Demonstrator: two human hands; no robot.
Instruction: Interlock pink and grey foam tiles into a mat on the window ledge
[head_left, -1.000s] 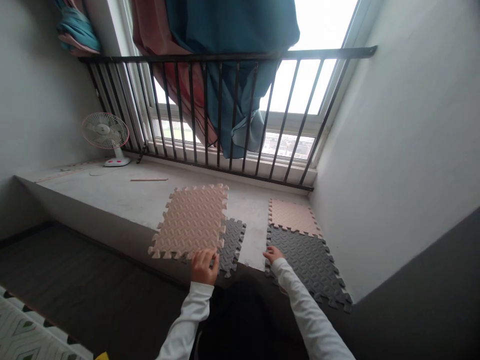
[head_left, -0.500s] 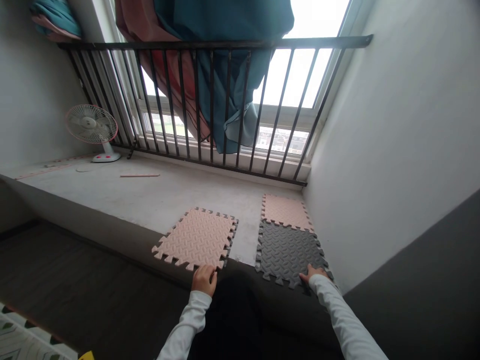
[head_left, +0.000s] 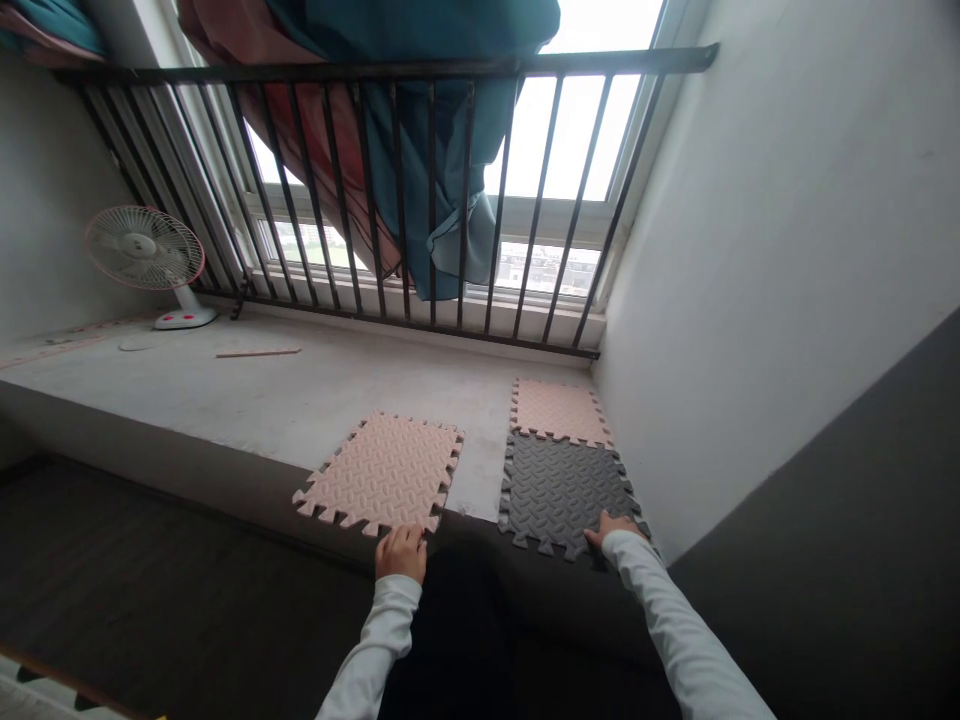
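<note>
My left hand is at the front edge of a pink interlocking foam tile, its fingers curled and pressed together. What lies under those fingers is hidden. This tile overhangs the front of a pale ledge, with slivers of a darker tile showing under its right side. My right hand rests on the front right corner of a dark grey foam tile, thumb spread away from the fingers. Behind the grey tile, a second pink foam tile meets it along a toothed edge, close to the wall.
The ledge runs left to a white and pink fan. A thin stick lies on it. A black railing stands before the window and a teal and pink curtain. A white wall closes the right side.
The view has shifted a little, so the scene sits further left and slightly higher. Both hands keep their places by the tiles, and no tile has clearly moved.
</note>
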